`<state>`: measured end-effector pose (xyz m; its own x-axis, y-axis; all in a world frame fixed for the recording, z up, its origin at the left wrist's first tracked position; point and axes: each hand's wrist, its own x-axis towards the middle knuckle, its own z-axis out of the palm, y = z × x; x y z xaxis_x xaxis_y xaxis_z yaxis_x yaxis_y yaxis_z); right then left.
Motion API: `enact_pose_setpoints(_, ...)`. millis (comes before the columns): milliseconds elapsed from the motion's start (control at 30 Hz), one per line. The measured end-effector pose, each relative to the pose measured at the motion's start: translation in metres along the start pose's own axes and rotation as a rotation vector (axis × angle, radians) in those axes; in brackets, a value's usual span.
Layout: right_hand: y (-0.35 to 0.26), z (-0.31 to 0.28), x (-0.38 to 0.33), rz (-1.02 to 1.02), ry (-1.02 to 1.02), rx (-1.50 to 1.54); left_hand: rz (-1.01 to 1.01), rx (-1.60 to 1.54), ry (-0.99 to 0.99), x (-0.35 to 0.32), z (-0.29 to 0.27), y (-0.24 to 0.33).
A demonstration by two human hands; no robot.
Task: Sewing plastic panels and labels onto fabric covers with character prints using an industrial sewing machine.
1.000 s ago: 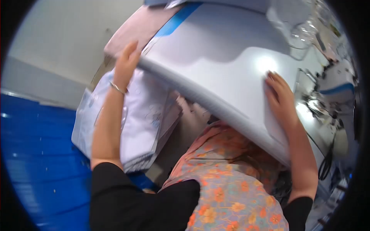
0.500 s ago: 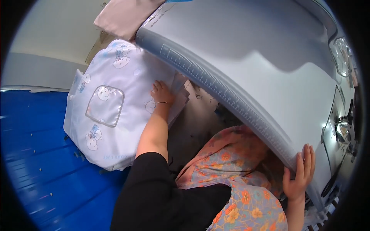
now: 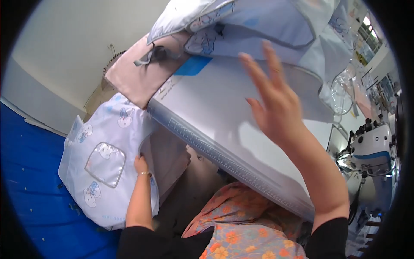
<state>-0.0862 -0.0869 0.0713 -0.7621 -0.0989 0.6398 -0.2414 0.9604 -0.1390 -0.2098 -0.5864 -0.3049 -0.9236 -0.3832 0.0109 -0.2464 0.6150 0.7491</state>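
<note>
Room: pale wall [image 3: 73, 52] behind, blue floor [image 3: 34, 181] down the left side
Table [image 3: 207, 99]: white top running aslant, a ruler strip [image 3: 224, 157] along its near edge, a blue patch [image 3: 194, 65] toward the far left
Left forearm: rises from the lower edge, almost straight, leaning a little right, black sleeve below it, bracelet [image 3: 144, 173] at the wrist
Left hand [image 3: 141, 165]: low, left of the table, fingers bunched and grasping the edge of the lower cloth, fingertips partly hidden
Lower cloth [image 3: 92, 134]: white with bear prints and a clear window [image 3: 108, 164], lying beside the table's left end, its right edge curved up over pinkish layers
Right forearm: enters at lower right and slants up and left across the table
Right hand [image 3: 276, 99]: raised over the table, back upward, fingers spread and blurred, thumb out to the left, grasping nothing
Upper cloth [image 3: 276, 26]: similar print, heaped on the far part of the table, just beyond the right fingertips
Pink cloth [image 3: 142, 69]: at the table's left corner
Machine [image 3: 373, 146]: white and blue, far right
</note>
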Motion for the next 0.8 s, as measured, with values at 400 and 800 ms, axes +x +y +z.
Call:
enact_pose_setpoints(400,0.274,-0.024,0.185,0.295,0.352,-0.452,-0.21,-0.713,0.033,-0.05,-0.088,0.024)
enact_pose_setpoints(800,0.159,0.072,-0.022,0.598,-0.22,-0.141,-0.358,-0.949,0.211,-0.023,-0.115,0.084)
